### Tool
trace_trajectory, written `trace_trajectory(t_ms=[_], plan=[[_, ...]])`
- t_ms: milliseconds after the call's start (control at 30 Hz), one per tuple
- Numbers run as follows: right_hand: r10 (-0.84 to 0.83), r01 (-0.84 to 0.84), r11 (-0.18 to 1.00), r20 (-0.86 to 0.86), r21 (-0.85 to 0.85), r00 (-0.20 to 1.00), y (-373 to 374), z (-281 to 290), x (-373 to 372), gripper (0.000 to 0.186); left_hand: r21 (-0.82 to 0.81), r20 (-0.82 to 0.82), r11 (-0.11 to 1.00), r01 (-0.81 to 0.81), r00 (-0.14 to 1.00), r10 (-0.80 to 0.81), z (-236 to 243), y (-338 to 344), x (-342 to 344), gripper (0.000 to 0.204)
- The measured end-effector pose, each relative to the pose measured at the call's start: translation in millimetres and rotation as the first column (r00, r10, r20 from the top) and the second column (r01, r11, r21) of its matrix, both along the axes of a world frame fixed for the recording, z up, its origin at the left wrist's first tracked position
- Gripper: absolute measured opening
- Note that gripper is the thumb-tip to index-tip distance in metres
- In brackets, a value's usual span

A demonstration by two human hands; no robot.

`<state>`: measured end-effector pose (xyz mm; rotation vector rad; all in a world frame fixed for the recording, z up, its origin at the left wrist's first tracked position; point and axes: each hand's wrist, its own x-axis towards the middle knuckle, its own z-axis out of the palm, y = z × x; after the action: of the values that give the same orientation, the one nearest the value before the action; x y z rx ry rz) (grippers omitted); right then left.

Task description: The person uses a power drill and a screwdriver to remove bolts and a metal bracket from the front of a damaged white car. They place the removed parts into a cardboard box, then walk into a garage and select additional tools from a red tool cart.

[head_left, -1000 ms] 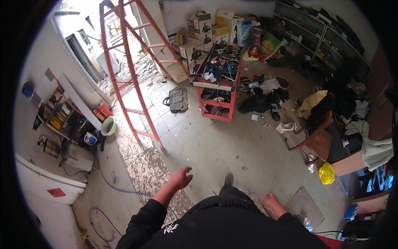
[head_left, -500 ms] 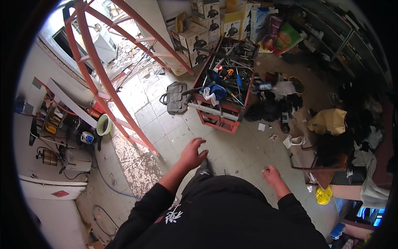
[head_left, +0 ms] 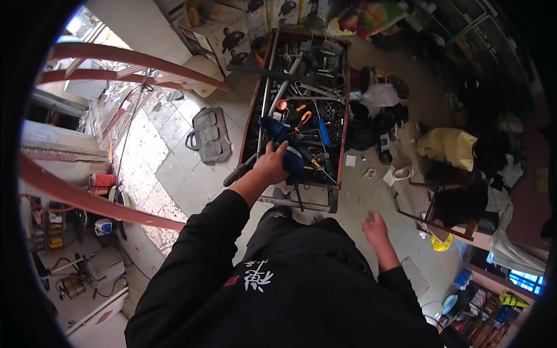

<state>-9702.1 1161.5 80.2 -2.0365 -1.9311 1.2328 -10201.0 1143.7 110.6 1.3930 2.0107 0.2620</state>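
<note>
My left hand is open over the near left part of the red tool cart, fingers spread at a dark blue cloth-like item; whether it touches this is unclear. Around it lie metal bars, wrenches, sockets, orange-handled pliers, a blue-handled tool and screwdrivers. My right hand hangs lower right of the cart, fingers loosely bent and apart, holding nothing visible.
A red ladder stands left, near a grey bag on the tiled floor. Cardboard boxes are stacked behind the cart. Clutter, a yellow sack, a chair and metal shelves line the right. A compressor sits lower left.
I have moved forward to the cart, which now sits just before me. My left hand has risen forward onto the tools at its near end; the ladder now passes beside me.
</note>
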Motion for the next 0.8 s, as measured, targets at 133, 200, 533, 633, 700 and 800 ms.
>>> trace_trajectory(t_ms=[133,200,533,633,700,800], plan=[[0.100,-0.097,0.995,-0.082,0.031,0.992,77.6,22.8,-79.7,0.048,0.047,0.012,0.995,0.082,0.996,-0.083,-26.6,7.4,-12.8,0.070],[0.233,-0.227,0.971,-0.084,0.076,0.969,112.5,35.7,-118.4,0.045,0.183,0.073,0.983,-0.005,0.997,-0.009,-22.5,-1.6,-18.0,0.043],[0.682,-0.694,0.632,0.178,0.345,0.709,231.9,26.2,-251.7,0.030,0.016,0.260,0.954,-0.300,0.922,0.286,87.3,-104.4,-34.1,0.027],[0.737,-0.824,0.516,0.371,0.234,0.566,234.5,22.5,-264.2,0.023,0.031,0.284,0.919,-0.394,0.885,0.369,93.2,-113.6,-23.6,0.027],[0.731,-0.854,0.471,0.444,0.219,0.518,231.5,20.0,-267.2,0.020,0.030,0.285,0.909,-0.417,0.875,0.392,90.9,-114.2,-15.3,0.029],[0.713,-0.871,0.435,0.504,0.228,0.487,228.0,14.8,-266.9,0.022,0.059,0.321,0.898,-0.437,0.860,0.397,85.1,-112.4,-6.4,0.033]])
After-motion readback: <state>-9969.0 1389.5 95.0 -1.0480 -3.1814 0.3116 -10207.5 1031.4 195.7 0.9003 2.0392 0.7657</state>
